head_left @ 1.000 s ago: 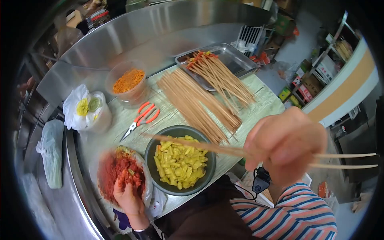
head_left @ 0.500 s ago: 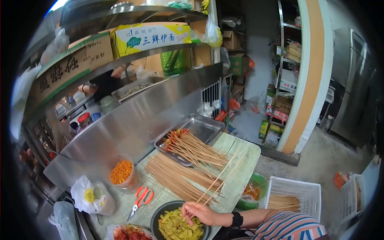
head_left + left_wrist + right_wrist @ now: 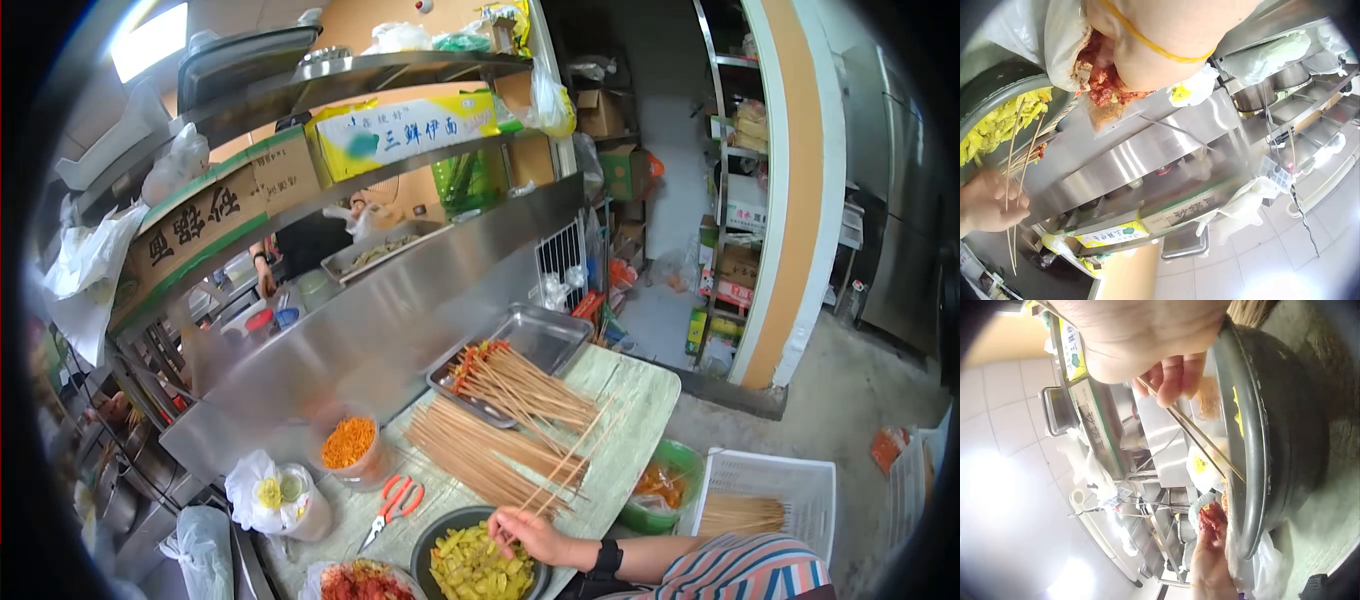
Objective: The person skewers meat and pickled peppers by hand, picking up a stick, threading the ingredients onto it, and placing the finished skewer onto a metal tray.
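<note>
My right hand (image 3: pixel 530 535) pinches two thin bamboo skewers (image 3: pixel 1213 450) above a dark grey bowl (image 3: pixel 1285 425) of yellow-green vegetable pieces (image 3: pixel 475 562). The skewers slant across the bowl, their lower ends inside its rim in the right wrist view. Beside the bowl, a plastic-lined container holds red chili paste (image 3: pixel 365 582). My left hand (image 3: pixel 1211 556) has its fingers in this paste, smeared red; I cannot tell whether they pinch anything. In the left wrist view, the left palm (image 3: pixel 1166 44) covers the fingertips. The left hand lies outside the head view.
Loose skewers (image 3: pixel 480 450) lie on the table beside a metal tray (image 3: pixel 545 335) with filled skewers (image 3: pixel 520 385). Orange-handled pliers (image 3: pixel 392 510), a tub of orange shreds (image 3: pixel 350 445) and a bagged tub (image 3: pixel 275 500) stand left. A white crate (image 3: pixel 765 475) stands right.
The head view has tilted up, losing the left hand. My right hand has come down from close to the camera to over the bowl, still holding the skewers.
</note>
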